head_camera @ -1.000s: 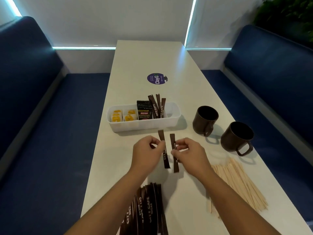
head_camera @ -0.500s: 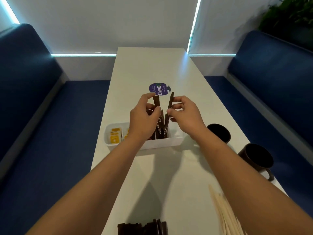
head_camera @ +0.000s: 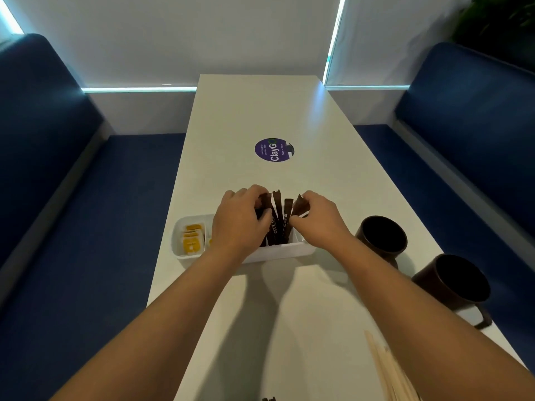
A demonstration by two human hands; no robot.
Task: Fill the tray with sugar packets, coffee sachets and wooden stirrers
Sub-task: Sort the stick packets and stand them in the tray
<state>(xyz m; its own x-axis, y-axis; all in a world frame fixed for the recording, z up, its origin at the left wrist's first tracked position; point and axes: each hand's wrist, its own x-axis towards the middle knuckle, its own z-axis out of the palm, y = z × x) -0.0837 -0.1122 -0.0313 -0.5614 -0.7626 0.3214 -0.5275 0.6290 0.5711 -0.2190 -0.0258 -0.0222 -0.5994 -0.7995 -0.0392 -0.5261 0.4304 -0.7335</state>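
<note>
I see my left hand (head_camera: 241,224) and my right hand (head_camera: 317,219) above the white tray (head_camera: 278,251) on the table (head_camera: 260,111), each one pinching a brown coffee sachet (head_camera: 279,218) standing upright in the right compartment, beside yellow sugar packets (head_camera: 191,241).

A round purple sticker (head_camera: 274,150) on the surface in front of me reads "ClayGo"; its smaller lines are too fine to read. The brown sachets (head_camera: 278,219) standing in the tray (head_camera: 278,251) carry white lettering, "CITY CAFE", partly covered.
</note>
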